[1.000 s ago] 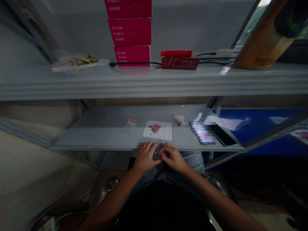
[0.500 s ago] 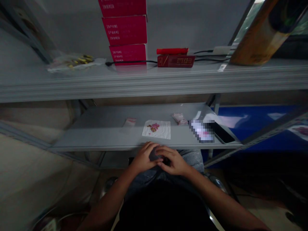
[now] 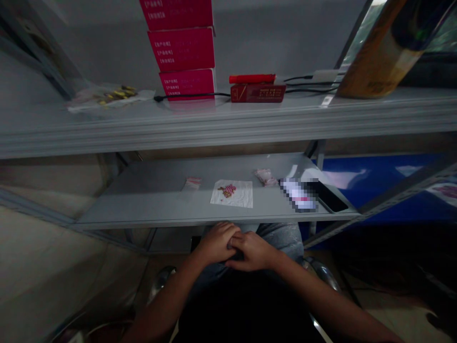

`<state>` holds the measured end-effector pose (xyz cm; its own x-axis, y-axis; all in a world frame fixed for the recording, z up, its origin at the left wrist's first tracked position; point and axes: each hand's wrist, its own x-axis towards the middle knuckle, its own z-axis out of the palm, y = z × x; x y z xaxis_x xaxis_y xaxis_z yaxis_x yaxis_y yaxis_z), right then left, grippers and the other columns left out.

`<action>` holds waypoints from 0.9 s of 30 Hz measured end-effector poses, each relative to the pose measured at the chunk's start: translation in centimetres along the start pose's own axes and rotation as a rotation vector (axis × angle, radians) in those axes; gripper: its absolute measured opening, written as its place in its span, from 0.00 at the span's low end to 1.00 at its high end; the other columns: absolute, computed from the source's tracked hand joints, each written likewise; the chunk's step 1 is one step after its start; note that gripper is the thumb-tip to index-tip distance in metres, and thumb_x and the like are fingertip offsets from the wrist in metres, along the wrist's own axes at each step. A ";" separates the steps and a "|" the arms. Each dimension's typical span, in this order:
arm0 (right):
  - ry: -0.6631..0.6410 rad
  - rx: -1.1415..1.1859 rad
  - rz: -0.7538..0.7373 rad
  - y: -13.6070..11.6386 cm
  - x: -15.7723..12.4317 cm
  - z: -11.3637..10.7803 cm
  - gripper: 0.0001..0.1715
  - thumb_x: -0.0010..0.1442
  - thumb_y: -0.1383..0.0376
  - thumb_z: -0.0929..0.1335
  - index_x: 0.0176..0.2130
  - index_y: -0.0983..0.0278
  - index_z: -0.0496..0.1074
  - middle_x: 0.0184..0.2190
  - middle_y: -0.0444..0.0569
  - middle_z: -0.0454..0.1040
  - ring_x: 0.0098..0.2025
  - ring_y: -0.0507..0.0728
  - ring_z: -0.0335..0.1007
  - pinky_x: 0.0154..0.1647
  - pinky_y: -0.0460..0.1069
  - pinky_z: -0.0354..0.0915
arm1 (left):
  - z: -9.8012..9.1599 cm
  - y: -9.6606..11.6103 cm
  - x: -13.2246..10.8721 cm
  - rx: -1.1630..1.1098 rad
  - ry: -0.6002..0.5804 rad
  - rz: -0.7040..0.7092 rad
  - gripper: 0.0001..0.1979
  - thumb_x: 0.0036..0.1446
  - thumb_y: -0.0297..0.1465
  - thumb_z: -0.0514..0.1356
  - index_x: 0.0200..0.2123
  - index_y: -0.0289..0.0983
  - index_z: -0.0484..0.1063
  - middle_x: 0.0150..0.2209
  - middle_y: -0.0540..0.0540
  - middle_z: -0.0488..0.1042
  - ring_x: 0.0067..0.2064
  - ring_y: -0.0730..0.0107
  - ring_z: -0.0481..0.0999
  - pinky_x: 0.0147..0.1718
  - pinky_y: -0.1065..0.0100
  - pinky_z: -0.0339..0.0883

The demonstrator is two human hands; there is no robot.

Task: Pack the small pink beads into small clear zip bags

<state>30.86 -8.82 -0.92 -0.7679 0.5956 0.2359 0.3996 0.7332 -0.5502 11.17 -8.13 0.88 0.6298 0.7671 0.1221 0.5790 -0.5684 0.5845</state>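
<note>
Over my lap, just below the front edge of the lower grey shelf [image 3: 160, 209], my hands meet with curled fingers. My left hand [image 3: 217, 244] is closed and overlaps my right hand [image 3: 254, 250], also closed. A dark grey thing [image 3: 235, 256] shows partly between them; its kind is hidden by the fingers. On the shelf beyond, a square of white paper [image 3: 243, 199] bears a small heap of pink and gold pieces [image 3: 227, 190]. A small clear bag [image 3: 193, 182] lies left of the paper, and a fuller bag [image 3: 265, 176] lies to its right.
A blurred-out phone [image 3: 298, 194] and a dark phone [image 3: 331, 197] lie at the shelf's right end. On the upper shelf stand stacked pink boxes [image 3: 187, 50], a dark red box [image 3: 257, 92] with a red stick [image 3: 253, 78], cables, a plastic bag [image 3: 114, 95] and an orange-brown container [image 3: 374, 66].
Both hands have moved slightly down toward my body and closed tighter together. The dark grey thing between them shows less than before. The view has shifted a little.
</note>
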 end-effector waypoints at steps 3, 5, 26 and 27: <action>-0.054 -0.032 0.058 0.1 0.0 1.2 0.20 0.60 0.53 0.75 0.44 0.65 0.79 0.41 0.55 0.82 0.42 0.62 0.78 0.45 0.53 0.71 | 0.5 0.2 -0.1 0.098 -0.039 0.034 0.19 0.52 0.22 0.59 0.48 0.41 0.72 0.46 0.44 0.79 0.51 0.56 0.77 0.54 0.54 0.70; -0.066 -0.019 0.060 0.3 0.0 1.8 0.17 0.58 0.56 0.75 0.44 0.65 0.80 0.41 0.54 0.82 0.43 0.62 0.78 0.46 0.53 0.70 | 0.8 0.4 -0.2 0.133 -0.051 0.048 0.23 0.52 0.20 0.58 0.52 0.40 0.71 0.48 0.43 0.78 0.52 0.56 0.76 0.56 0.54 0.70; 0.046 0.004 0.020 0.0 0.5 1.0 0.21 0.66 0.62 0.70 0.56 0.67 0.75 0.52 0.59 0.80 0.49 0.62 0.78 0.51 0.56 0.73 | 0.3 -0.5 -0.3 0.238 0.050 0.015 0.26 0.55 0.18 0.60 0.56 0.41 0.71 0.51 0.42 0.79 0.54 0.54 0.77 0.57 0.51 0.70; 0.055 0.013 0.007 -0.2 0.5 0.6 0.22 0.67 0.63 0.69 0.59 0.66 0.73 0.54 0.59 0.79 0.51 0.62 0.78 0.53 0.56 0.73 | -0.1 -0.5 -0.3 0.239 0.073 0.014 0.25 0.55 0.19 0.60 0.55 0.41 0.71 0.51 0.43 0.79 0.54 0.54 0.77 0.56 0.51 0.70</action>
<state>30.10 -8.86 -1.23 -0.7361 0.6183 0.2754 0.3985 0.7248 -0.5620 10.67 -8.02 0.59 0.6040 0.7736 0.1916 0.6823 -0.6262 0.3771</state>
